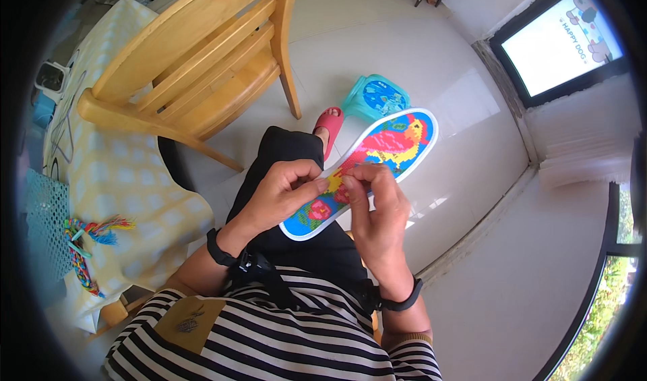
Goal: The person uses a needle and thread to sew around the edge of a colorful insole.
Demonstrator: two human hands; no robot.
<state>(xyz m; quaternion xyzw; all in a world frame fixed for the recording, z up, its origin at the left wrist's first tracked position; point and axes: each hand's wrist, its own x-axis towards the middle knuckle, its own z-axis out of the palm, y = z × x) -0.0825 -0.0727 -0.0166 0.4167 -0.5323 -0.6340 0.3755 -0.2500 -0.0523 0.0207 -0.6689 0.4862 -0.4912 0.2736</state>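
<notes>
A cross-stitch shoe insole with a white bound edge is held slantwise above my lap. Its stitching shows a red, pink and yellow bird at the far end and a pink flower with green leaves at the near end, on blue ground. My left hand grips the insole's left edge near the middle, thumb on top and fingers partly hidden beneath. Over the middle of the insole, my right hand has thumb and index fingertips pinched together close to the stitched face. Whether a needle or thread is between them is too small to tell.
At left, a wooden chair stands against a table with a checked tablecloth. A braided bundle of coloured thread and a turquoise mesh sheet lie on it. A turquoise plastic stool is on the floor beyond my red slipper.
</notes>
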